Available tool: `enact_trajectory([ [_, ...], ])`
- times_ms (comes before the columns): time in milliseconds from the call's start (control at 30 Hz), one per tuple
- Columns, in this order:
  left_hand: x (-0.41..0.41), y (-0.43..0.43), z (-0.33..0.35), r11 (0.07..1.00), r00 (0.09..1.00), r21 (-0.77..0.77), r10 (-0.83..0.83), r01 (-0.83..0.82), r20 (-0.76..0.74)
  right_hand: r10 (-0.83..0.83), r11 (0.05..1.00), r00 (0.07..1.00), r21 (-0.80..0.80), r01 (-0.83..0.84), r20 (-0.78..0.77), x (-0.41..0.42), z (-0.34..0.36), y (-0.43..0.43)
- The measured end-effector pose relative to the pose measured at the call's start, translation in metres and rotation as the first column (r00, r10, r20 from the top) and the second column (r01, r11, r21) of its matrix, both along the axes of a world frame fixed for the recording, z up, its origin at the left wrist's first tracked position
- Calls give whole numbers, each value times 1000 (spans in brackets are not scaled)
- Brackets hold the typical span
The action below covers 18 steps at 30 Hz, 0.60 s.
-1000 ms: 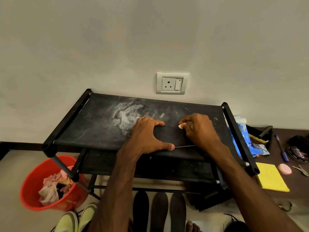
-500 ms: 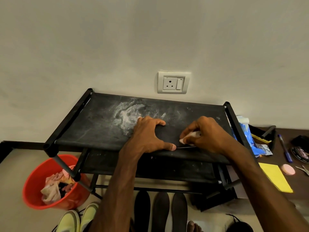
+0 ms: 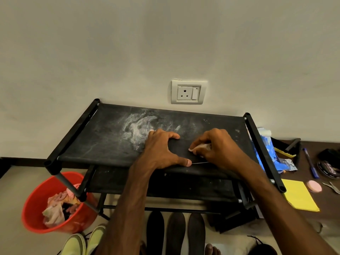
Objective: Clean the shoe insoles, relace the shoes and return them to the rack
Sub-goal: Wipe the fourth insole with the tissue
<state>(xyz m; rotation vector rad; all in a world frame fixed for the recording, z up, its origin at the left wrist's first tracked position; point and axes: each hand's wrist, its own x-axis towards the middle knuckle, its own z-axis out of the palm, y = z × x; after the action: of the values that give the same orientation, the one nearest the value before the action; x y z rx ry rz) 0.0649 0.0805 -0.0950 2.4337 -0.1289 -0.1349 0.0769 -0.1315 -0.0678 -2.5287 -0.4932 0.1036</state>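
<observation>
My right hand [image 3: 220, 148] has slid left toward my left hand [image 3: 160, 150], pinching a small pale wipe [image 3: 197, 148]. At frame centre, left fingers spread wide, pinning the dark insole [image 3: 182, 150] on the top shelf [image 3: 103, 137]. I'd rub in short strokes, pressing firmly.

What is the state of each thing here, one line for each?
Top shelf: smeared with white powder.
Left hand: spread, fingertips pressing the shelf.
Right hand: pinching a small pale piece.
Red bucket: holding crumpled rags.
Three dark insoles: lying flat, side by side.
Yellow-green shoes: standing together.
</observation>
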Motion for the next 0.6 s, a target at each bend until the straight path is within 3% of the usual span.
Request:
enact_trajectory([
  [133, 0, 0, 0, 1000, 1000, 8, -8, 8, 8, 126, 992, 978, 38, -121, -164, -11, 16, -3],
  [200, 0, 0, -1, 1000, 1000, 13, -12, 12, 13, 124, 992, 979, 34, -121, -162, -8, 17, -3],
  [267, 0, 0, -1, 1000, 1000, 22, -18, 18, 13, 60, 996, 989, 68, -51, -135, -1, 9, -1],
  [400, 1, 1, -3, 999, 999, 33, -28, 27, 19, -222, 970, 975, 99, 224, -32, 21, -16, 10],
  [467, 1, 1, -4, 999, 999, 24, -26, 26, 23, -267, 960, 964, 90, 266, 2, 25, -19, 15],
  [600, 1, 2, -5, 1000, 1000, 1, -19, 19, 9, -86, 996, 996, 3, 86, 30, 19, -15, 16],
])
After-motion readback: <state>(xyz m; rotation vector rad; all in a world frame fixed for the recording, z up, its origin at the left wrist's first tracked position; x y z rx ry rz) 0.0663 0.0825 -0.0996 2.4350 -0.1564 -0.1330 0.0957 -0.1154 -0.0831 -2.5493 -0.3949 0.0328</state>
